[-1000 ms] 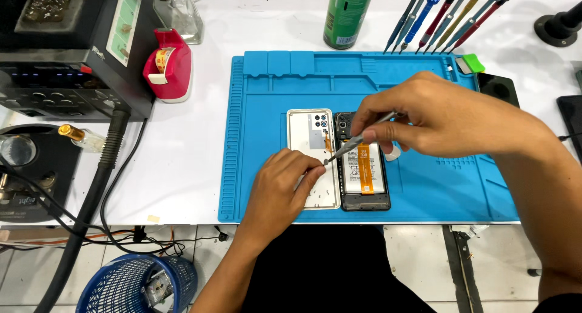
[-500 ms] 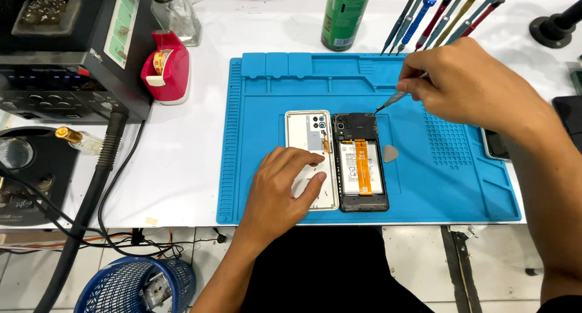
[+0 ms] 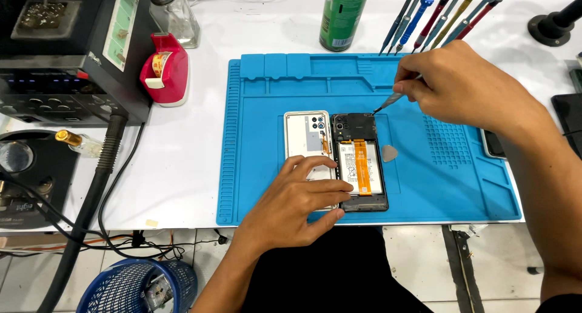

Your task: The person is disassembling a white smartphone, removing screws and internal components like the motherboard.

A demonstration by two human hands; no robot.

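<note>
My left hand (image 3: 297,207) lies flat and open on the blue mat (image 3: 254,137). Its fingers (image 3: 330,187) rest on the white back cover (image 3: 307,144) and touch the edge of the open phone (image 3: 359,161) just beside it. This hand grips nothing; it only presses down.

My right hand (image 3: 464,85) is closed around a thin metal tool (image 3: 388,100). I pinch it between my thumb and fingers. Its tip points down at the top right corner of the phone.

The phone lies face down in the middle of the mat, with its battery and an orange strip showing. A small grey pick (image 3: 390,153) lies on the mat just to the right of the phone. A row of screwdrivers (image 3: 445,13) stands behind my right hand, and a green can (image 3: 344,16) is next to them. A red tape holder (image 3: 165,73) sits on the table to the left of the mat.
</note>
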